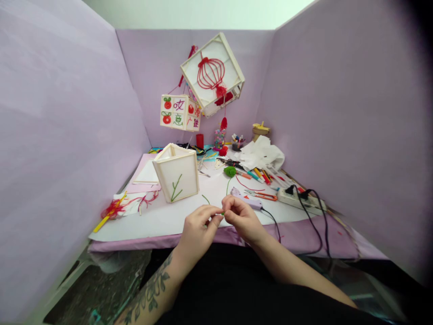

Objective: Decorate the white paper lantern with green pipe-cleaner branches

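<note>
My left hand (199, 226) and my right hand (244, 220) meet over the table's front edge, fingertips pinched together. Between them shows a small bit of green yarn (222, 214), mostly hidden by the fingers. A strand runs from the green yarn ball (230, 171) down toward my right hand. Left of the hands stands a white paper lantern (184, 174) with a pale frame, open at the top, a green branch shape on its front. A short green yarn piece (205, 199) lies near my left hand. Just behind my right hand rests a lavender glue gun (248, 201).
Orange-handled snips (265, 196), markers (259, 175) and crumpled white paper (262, 153) lie at right, near a power strip (299, 200) with black cables. Two decorated lanterns (211, 74) hang at the back. Red yarn (113, 208) lies at left. Lavender panels (334, 113) enclose the table.
</note>
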The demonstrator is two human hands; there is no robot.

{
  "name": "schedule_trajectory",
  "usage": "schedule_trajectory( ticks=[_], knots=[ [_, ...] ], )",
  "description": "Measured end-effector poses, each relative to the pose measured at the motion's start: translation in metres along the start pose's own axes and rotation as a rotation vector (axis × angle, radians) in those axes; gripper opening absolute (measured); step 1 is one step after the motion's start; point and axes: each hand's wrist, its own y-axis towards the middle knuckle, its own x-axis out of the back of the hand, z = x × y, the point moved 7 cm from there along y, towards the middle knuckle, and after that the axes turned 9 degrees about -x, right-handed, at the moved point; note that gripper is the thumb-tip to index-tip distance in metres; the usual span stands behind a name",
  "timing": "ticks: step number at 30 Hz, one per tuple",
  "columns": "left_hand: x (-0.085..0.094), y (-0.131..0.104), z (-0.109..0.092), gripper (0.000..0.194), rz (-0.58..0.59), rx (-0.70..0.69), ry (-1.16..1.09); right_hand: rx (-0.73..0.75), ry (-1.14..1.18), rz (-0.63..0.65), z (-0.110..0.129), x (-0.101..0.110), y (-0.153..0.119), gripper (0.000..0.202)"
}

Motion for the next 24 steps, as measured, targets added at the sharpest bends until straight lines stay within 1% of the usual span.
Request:
schedule_trajectory(
  ticks=[5,10,13,15,17,19,21,24],
  knots=[
    [-0.003,0.000,-0.001,0.015,0.009,-0.085,0.069,-0.009,-0.024,0.000,0.004,0.001,0.000,0.032],
    [-0.002,-0.002,-0.001,0.014,0.003,-0.092,0.079,-0.016,-0.006,0.005,0.002,-0.001,0.001,0.030],
    [-0.002,-0.002,-0.001,0.013,0.023,-0.087,0.116,-0.040,0.006,-0.001,-0.001,-0.003,0.001,0.030],
    [-0.003,-0.001,0.002,0.013,0.031,-0.039,0.121,-0.056,0.029,-0.007,-0.003,-0.001,0.001,0.028],
    [-0.003,-0.001,0.008,0.014,0.027,0.052,0.086,-0.032,0.016,-0.025,0.001,0.004,0.000,0.023],
    [-0.004,0.000,0.016,0.017,0.033,0.165,0.006,0.049,-0.087,-0.051,0.011,0.009,-0.002,0.017],
    [-0.007,-0.001,0.023,0.020,0.055,0.272,-0.100,0.142,-0.253,-0.062,0.023,0.011,-0.005,0.011],
    [-0.012,-0.003,0.028,0.021,0.091,0.371,-0.226,0.207,-0.426,-0.034,0.033,0.007,-0.008,0.009]
  ],
)
